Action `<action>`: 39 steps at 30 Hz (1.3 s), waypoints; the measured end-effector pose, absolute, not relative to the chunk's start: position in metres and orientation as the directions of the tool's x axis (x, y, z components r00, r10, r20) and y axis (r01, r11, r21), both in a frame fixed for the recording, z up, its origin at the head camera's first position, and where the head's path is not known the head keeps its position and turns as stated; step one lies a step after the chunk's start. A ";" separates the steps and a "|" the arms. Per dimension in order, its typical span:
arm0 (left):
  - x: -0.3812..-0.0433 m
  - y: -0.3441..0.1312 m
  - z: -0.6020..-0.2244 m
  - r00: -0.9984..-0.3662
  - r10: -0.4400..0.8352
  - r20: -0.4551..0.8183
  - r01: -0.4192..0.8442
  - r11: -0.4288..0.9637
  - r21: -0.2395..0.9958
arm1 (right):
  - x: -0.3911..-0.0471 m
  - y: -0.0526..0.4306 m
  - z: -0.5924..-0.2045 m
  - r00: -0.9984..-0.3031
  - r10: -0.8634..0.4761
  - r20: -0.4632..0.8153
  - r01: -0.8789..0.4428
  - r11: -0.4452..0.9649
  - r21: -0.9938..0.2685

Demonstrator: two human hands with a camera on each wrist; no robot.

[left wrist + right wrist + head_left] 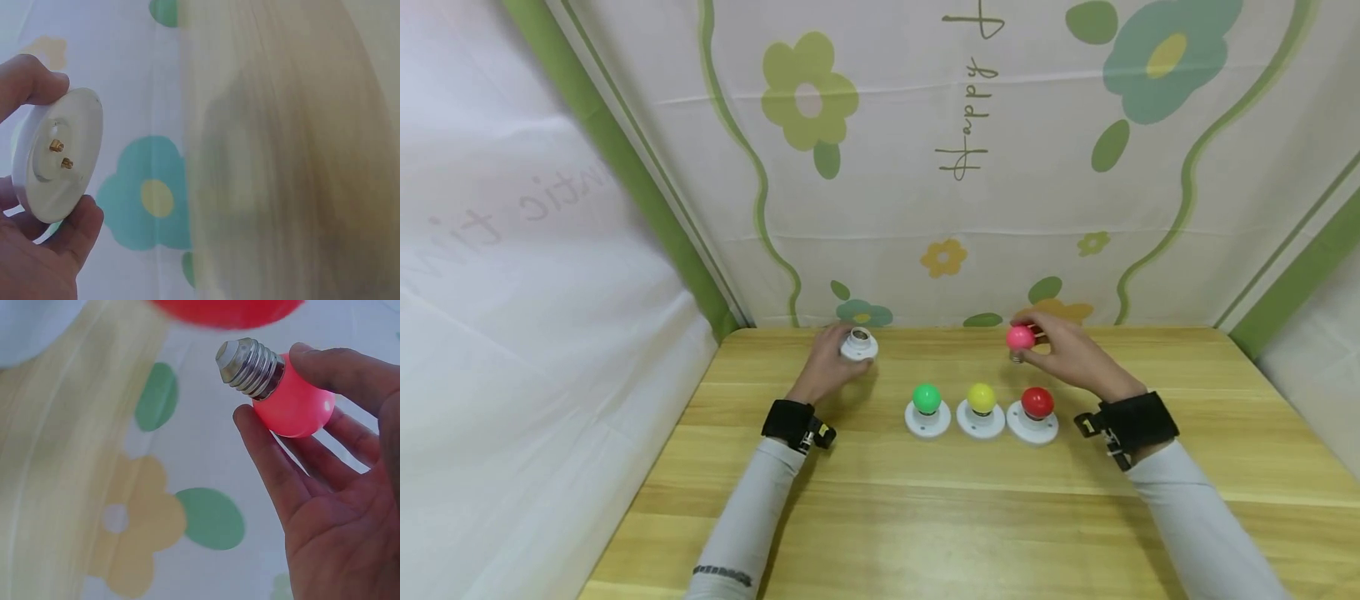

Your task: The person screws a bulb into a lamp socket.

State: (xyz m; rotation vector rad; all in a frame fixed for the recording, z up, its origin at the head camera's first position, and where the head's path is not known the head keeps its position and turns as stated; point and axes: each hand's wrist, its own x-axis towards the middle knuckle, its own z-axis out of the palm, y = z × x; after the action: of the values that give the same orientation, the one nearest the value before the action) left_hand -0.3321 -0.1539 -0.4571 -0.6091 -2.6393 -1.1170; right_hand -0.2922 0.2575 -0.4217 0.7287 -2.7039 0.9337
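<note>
My left hand (829, 367) grips a white round lamp socket (859, 343) by its rim, near the table's back edge. In the left wrist view the underside of the socket (75, 144) shows two brass screws, with thumb and fingers at opposite edges. On the right, my right hand (1067, 354) holds a pink light bulb (1020, 337) between thumb and fingers, its metal base pointing down. The bulb's silver screw thread (253, 369) is bare in the right wrist view. Between the hands stand a green bulb (927, 398), a yellow bulb (981, 397) and a red bulb (1037, 402), each upright in a white socket.
The wooden table (910, 517) ends at the back against a white cloth (880, 192) printed with flowers. Another white cloth (512, 333) hangs along the left side. Black straps with small cameras circle both wrists.
</note>
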 end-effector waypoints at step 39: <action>-0.284 -0.062 -0.428 -0.661 0.605 0.445 0.706 0.301 0.640 | -0.257 0.193 -0.372 -0.555 -0.541 0.632 -0.822 0.474 -0.315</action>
State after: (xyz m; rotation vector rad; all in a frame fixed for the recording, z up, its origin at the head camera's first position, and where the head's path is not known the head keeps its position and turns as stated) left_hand -0.2838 -0.0620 -0.4282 -1.2342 -2.4358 -1.2967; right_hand -0.2573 0.1928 -0.3724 1.1333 -2.2754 0.8395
